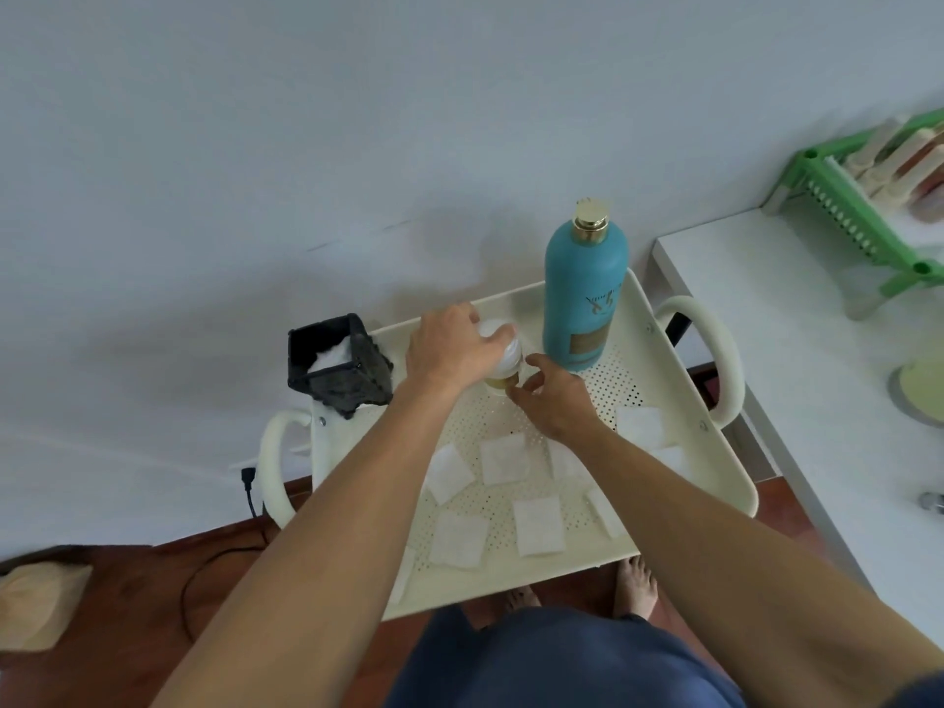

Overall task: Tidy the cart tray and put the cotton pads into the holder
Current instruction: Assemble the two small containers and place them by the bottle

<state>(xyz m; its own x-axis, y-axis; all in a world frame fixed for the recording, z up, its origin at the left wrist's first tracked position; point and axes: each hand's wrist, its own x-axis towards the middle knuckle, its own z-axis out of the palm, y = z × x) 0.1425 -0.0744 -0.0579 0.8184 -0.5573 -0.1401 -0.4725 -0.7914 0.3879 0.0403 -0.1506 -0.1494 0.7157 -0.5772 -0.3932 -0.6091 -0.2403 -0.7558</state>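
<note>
The left hand [449, 350] is closing its fingers on the small bottle [503, 367] at the tray's [659, 350] 12 o'clock; the right hand [554, 396] is pinching its base. It could knock over the teal bottle [582, 293] just beside. Cotton pads [503, 457] are lying scattered toward 6 o'clock, the holder [339, 360] at 10 o'clock.

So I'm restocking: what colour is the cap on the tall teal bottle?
Gold, a shiny metallic cap on the tall teal plastic bottle, seen in the head view.

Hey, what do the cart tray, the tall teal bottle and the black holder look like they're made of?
Cart tray: probably painted metal or hard plastic, cream and matte, its floor punched with small holes. Teal bottle: likely plastic, smooth satin body, with a shiny gold cap. Black holder: dark and studded along its edges, possibly metal or moulded plastic; I cannot tell which.
</note>
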